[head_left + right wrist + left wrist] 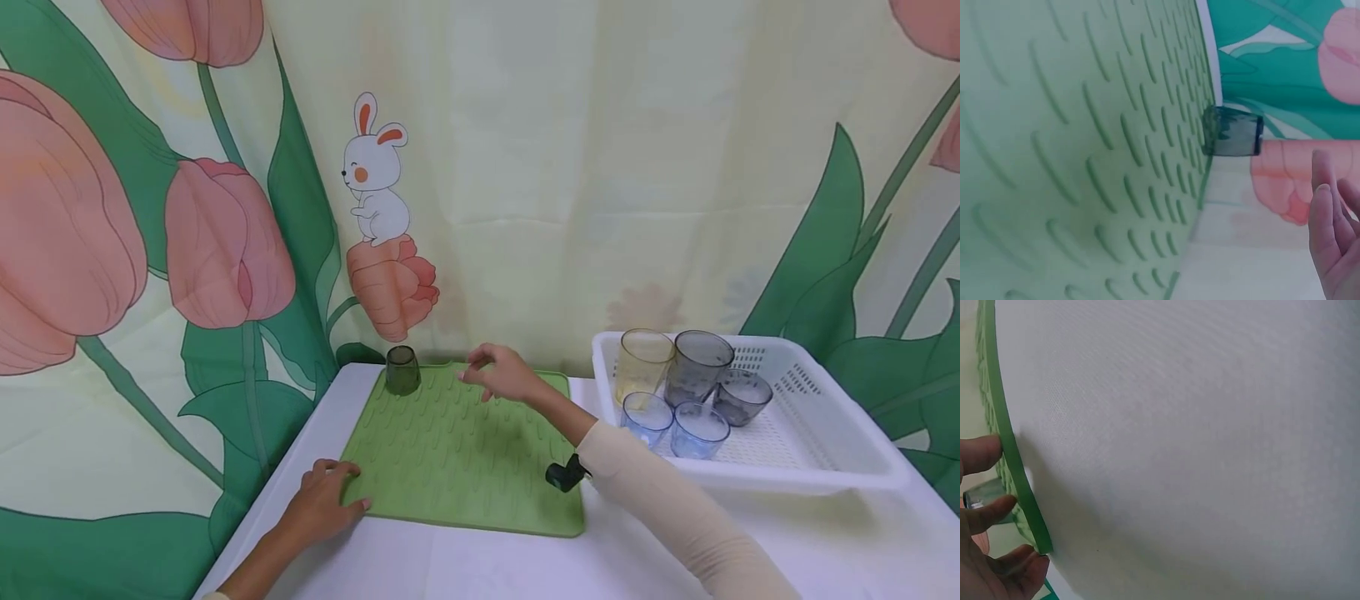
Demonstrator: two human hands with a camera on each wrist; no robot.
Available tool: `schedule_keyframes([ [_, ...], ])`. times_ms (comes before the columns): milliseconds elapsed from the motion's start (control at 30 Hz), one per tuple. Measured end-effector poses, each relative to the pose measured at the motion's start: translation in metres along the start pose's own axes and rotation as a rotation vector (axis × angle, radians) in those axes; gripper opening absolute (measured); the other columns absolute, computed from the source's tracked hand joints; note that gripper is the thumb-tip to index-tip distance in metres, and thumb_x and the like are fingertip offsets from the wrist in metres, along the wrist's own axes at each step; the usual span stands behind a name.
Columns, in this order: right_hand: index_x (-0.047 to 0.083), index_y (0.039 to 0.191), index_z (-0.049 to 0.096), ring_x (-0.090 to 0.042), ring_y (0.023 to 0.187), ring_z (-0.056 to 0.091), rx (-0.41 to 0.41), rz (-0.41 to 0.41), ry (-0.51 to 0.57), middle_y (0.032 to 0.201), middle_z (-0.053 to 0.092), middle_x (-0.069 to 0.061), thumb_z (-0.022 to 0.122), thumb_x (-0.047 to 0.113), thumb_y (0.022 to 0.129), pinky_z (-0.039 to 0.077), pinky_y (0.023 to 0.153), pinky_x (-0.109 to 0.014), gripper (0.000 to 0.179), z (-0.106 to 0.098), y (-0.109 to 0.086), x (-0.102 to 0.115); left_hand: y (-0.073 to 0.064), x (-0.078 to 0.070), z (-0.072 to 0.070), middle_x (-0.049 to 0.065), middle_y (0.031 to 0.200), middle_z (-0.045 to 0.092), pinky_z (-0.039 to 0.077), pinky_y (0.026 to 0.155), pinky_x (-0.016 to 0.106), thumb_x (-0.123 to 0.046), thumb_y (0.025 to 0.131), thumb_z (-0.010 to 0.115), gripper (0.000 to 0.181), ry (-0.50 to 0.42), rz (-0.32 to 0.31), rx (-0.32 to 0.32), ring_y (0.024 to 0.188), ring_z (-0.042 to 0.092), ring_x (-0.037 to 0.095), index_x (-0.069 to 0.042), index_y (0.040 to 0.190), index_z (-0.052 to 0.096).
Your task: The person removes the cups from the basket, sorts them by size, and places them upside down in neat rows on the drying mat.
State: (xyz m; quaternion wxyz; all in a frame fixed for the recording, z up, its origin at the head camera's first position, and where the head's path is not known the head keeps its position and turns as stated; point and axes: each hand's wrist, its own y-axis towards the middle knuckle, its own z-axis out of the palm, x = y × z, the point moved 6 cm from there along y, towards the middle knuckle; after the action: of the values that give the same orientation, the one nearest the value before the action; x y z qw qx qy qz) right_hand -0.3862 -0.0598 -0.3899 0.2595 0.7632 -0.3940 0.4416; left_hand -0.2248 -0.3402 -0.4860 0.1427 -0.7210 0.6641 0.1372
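A green ribbed drying mat point(465, 450) lies on the white table. On its far left corner stands a small dark glass point(402, 372), narrower end up. My left hand point(321, 500) touches the mat's near left corner, fingers spread along its edge; the left wrist view shows the fingertips point(985, 453) against the green rim. Over the far part of the mat is my right hand point(501, 372), holding nothing, its fingers loosely bent. In the right wrist view this hand point(1335, 231) appears apart from the glass point(1235, 131).
A white perforated basket point(810, 450) stands on the right, holding several glasses: an amber one point(643, 358), two grey ones and two blue ones. A printed curtain point(525, 167) hangs behind the table. A black device point(566, 475) is strapped at my right wrist.
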Motion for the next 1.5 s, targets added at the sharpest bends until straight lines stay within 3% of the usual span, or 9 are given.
schedule_keyframes([
  [233,0.004,0.126,0.061,-0.023,0.062,0.068,0.027,-0.078,-0.002,0.115,0.067,-0.01,0.071,0.033,0.093,0.057,0.065,-0.035,0.045,-0.012,-0.039,0.006,-0.001,-0.005,-0.003,0.03,0.129,0.048,0.051,0.076,0.055,-0.032,0.084,0.079,0.048,0.017,-0.006,0.014,0.113,0.049,0.045,-0.009,0.123,0.063],
  [433,0.005,0.123,0.063,-0.035,0.066,0.069,0.032,-0.114,0.024,0.115,0.066,-0.011,0.072,0.029,0.091,0.058,0.067,-0.042,0.04,-0.024,-0.072,0.008,0.0,-0.006,-0.003,0.03,0.126,0.048,0.05,0.077,0.057,-0.031,0.084,0.078,0.048,0.05,-0.01,0.012,0.111,0.049,0.047,-0.006,0.122,0.063],
  [533,0.006,0.122,0.063,-0.032,0.063,0.068,0.03,-0.127,0.026,0.116,0.066,-0.014,0.072,0.027,0.092,0.058,0.069,-0.047,0.038,-0.033,-0.089,0.005,0.001,-0.007,-0.001,0.03,0.124,0.05,0.05,0.078,0.057,-0.03,0.084,0.078,0.047,0.052,-0.01,0.018,0.11,0.05,0.046,-0.006,0.121,0.063],
  [800,0.007,0.123,0.062,-0.017,0.06,0.068,0.025,-0.167,0.007,0.117,0.065,-0.014,0.073,0.021,0.092,0.058,0.065,-0.035,0.036,-0.059,-0.138,-0.008,0.002,-0.011,0.003,0.029,0.121,0.052,0.049,0.08,0.057,-0.029,0.084,0.078,0.043,0.064,-0.02,0.036,0.107,0.051,0.045,-0.004,0.117,0.065],
  [967,0.007,0.124,0.061,-0.014,0.059,0.067,0.029,-0.173,-0.004,0.116,0.064,-0.015,0.072,0.017,0.093,0.059,0.064,-0.036,0.034,-0.079,-0.165,-0.017,0.004,-0.019,0.002,0.024,0.118,0.055,0.049,0.079,0.054,-0.029,0.086,0.077,0.044,0.054,0.005,0.032,0.105,0.054,0.04,-0.005,0.119,0.064],
  [1100,0.006,0.124,0.061,-0.015,0.061,0.067,0.028,-0.18,-0.014,0.117,0.063,-0.018,0.072,0.014,0.093,0.059,0.063,-0.037,0.034,-0.094,-0.179,-0.027,0.007,-0.03,0.0,0.016,0.116,0.061,0.051,0.081,0.053,-0.029,0.086,0.078,0.045,-0.017,0.061,0.033,0.106,0.058,0.036,-0.005,0.122,0.065],
  [1267,0.002,0.123,0.06,-0.017,0.062,0.068,0.034,-0.192,-0.025,0.116,0.062,-0.019,0.071,0.011,0.093,0.059,0.063,-0.037,0.033,-0.11,-0.193,-0.038,0.012,-0.046,0.003,0.01,0.117,0.066,0.053,0.086,0.048,-0.031,0.087,0.078,0.046,-0.195,0.108,0.08,0.107,0.063,0.029,-0.007,0.124,0.064],
  [1500,-0.001,0.124,0.06,-0.023,0.065,0.069,-0.002,-0.218,-0.046,0.116,0.062,-0.025,0.07,0.007,0.093,0.059,0.062,-0.035,0.033,-0.134,-0.21,-0.051,0.02,-0.083,0.009,0.008,0.115,0.067,0.054,0.084,0.035,-0.032,0.091,0.074,0.047,-0.381,0.242,0.152,0.102,0.065,0.022,-0.005,0.127,0.062],
])
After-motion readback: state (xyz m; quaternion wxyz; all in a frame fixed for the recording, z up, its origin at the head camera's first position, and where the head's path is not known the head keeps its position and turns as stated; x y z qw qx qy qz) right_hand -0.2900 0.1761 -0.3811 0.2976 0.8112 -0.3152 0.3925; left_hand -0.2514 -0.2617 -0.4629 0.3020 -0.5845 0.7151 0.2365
